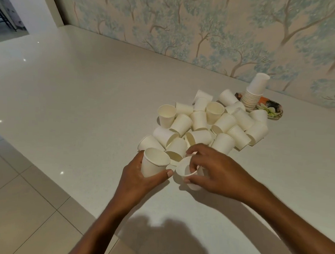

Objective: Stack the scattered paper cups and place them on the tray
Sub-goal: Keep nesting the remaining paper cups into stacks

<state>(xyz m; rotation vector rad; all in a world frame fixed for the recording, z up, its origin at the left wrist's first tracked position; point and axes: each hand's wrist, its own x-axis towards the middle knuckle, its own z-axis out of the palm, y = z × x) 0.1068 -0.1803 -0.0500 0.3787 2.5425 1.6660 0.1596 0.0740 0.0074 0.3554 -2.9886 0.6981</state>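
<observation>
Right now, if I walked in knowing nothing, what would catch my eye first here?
A jumbled heap of white paper cups in the middle of the pale counter, many on their sides. At its near edge the left hand holds an upright cup and the right hand grips a second cup beside it. Far right, a tall stack of cups stands upside down on a flowered tray.
</observation>
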